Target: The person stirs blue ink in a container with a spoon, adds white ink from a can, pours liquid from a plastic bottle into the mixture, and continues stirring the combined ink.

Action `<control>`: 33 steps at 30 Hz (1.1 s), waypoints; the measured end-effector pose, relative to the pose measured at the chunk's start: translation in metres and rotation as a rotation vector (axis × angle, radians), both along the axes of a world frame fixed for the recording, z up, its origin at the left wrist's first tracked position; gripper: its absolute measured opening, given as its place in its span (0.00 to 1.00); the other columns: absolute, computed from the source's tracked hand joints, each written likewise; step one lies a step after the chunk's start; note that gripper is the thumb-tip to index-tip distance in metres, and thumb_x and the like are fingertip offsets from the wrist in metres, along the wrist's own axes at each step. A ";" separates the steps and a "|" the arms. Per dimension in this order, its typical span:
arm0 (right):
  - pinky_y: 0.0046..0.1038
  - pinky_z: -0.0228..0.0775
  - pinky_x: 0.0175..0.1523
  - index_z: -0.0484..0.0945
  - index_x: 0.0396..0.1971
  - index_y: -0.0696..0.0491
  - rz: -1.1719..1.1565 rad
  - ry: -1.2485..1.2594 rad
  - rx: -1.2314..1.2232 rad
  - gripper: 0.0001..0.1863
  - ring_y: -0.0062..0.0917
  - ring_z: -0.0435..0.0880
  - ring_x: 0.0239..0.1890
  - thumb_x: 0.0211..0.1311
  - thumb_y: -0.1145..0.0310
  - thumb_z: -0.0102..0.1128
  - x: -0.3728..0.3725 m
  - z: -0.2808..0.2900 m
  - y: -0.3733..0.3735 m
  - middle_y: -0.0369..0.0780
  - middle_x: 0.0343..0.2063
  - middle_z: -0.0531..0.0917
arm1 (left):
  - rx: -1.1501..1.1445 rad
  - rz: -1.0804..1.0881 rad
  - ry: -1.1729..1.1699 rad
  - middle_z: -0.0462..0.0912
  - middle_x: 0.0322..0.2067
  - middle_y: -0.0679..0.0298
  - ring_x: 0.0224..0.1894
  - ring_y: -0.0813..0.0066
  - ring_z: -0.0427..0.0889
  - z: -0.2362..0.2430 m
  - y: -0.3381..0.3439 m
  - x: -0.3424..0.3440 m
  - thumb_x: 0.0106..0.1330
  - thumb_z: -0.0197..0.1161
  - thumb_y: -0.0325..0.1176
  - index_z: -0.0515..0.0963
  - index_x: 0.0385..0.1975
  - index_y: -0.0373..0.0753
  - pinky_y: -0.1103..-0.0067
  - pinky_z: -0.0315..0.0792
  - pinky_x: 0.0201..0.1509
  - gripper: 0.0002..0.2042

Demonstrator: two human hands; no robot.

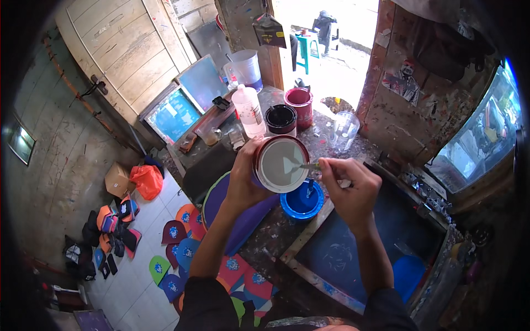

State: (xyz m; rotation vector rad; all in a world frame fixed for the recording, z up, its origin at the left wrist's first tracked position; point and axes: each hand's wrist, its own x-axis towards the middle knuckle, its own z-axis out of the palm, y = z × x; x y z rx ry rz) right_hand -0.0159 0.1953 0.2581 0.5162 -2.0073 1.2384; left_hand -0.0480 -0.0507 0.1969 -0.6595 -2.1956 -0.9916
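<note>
Holding the can (279, 189) at mid-frame, the left hand (243, 179) curls round its side; the right hand (351, 188) pinches a slim tool (311, 165), its blade over the can's mouth. A slackened hold or steeper tilt could, I judge, spill anything loose inside into the open blue tub (298, 217) just below, and drips from the blade might mark the framed screen (326, 254) at lower right. Farther off, upper centre, a forward bump could topple the crowded bottle (248, 113), black pot (281, 131) and red pot (305, 117).
</note>
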 end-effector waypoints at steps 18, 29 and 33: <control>0.22 0.82 0.32 0.86 0.37 0.66 0.164 -0.625 -0.766 0.10 0.22 0.90 0.25 0.70 0.72 0.70 0.013 -0.076 -0.013 0.42 0.26 0.89 | -0.161 0.141 0.064 0.72 0.67 0.46 0.72 0.43 0.70 -0.017 -0.002 0.028 0.40 0.87 0.38 0.65 0.70 0.36 0.49 0.59 0.78 0.52; 0.24 0.84 0.31 0.86 0.37 0.66 0.112 -0.608 -0.785 0.10 0.23 0.89 0.24 0.70 0.72 0.70 0.006 -0.076 0.018 0.43 0.26 0.88 | -0.277 0.244 0.087 0.74 0.66 0.46 0.69 0.43 0.73 -0.019 -0.011 0.023 0.38 0.89 0.41 0.66 0.70 0.37 0.53 0.65 0.75 0.54; 0.22 0.83 0.32 0.86 0.38 0.66 0.079 -0.603 -0.720 0.09 0.22 0.89 0.24 0.70 0.72 0.69 0.008 -0.073 0.032 0.43 0.26 0.89 | -0.249 0.304 0.029 0.74 0.66 0.47 0.70 0.45 0.71 -0.019 -0.016 0.026 0.38 0.87 0.40 0.66 0.69 0.35 0.53 0.63 0.75 0.53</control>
